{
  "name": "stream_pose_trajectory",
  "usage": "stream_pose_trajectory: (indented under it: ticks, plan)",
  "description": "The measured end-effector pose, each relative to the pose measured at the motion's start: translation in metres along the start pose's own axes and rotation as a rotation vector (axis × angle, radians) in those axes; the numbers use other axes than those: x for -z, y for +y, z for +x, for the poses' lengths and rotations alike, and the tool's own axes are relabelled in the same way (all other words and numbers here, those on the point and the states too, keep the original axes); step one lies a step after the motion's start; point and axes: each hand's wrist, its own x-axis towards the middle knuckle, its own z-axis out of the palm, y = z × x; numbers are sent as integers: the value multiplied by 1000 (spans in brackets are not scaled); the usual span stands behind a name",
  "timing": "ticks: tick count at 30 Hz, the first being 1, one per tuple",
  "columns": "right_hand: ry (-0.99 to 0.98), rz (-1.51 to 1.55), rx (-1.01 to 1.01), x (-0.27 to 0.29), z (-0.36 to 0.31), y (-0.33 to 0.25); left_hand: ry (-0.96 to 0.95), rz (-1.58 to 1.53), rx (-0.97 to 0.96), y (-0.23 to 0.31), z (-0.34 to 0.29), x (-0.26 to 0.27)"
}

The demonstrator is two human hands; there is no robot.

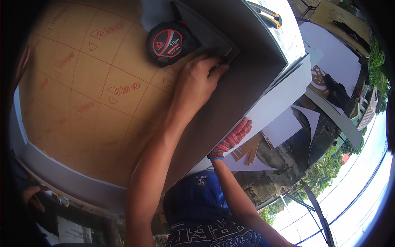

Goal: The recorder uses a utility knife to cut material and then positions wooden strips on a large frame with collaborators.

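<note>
My left hand (200,78) is bare and reaches over into the inner corner of a large tray-like box. Its thumb and fingers are pinched together against the dark grey side panel (247,78), and what they hold is hidden. A black and red tape measure (169,43) rests just beyond that hand, on the brown, red-printed sheet (107,82) that lines the box. Outside the panel, my right hand (236,135) wears a red and black checked glove. Its fingers are stretched out flat along the panel's white outer side.
An orange-yellow utility knife (269,18) lies on a white surface past the panel. White sheet offcuts (282,127), a dark glove-like item (337,92) and a long grey strip (333,117) lie to the right. A pale raised edge (74,166) borders the box at the near left.
</note>
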Motion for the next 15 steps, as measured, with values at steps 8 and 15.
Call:
stream_pose_trajectory:
  ticks: [8, 15]
  plan:
    - [37, -41, 18, -1, 4, 0, -216, 50, -304, -24, -25, 23]
    - [20, -22, 21, 3, 1, 0, -63, -1, -334, -26, -30, 11]
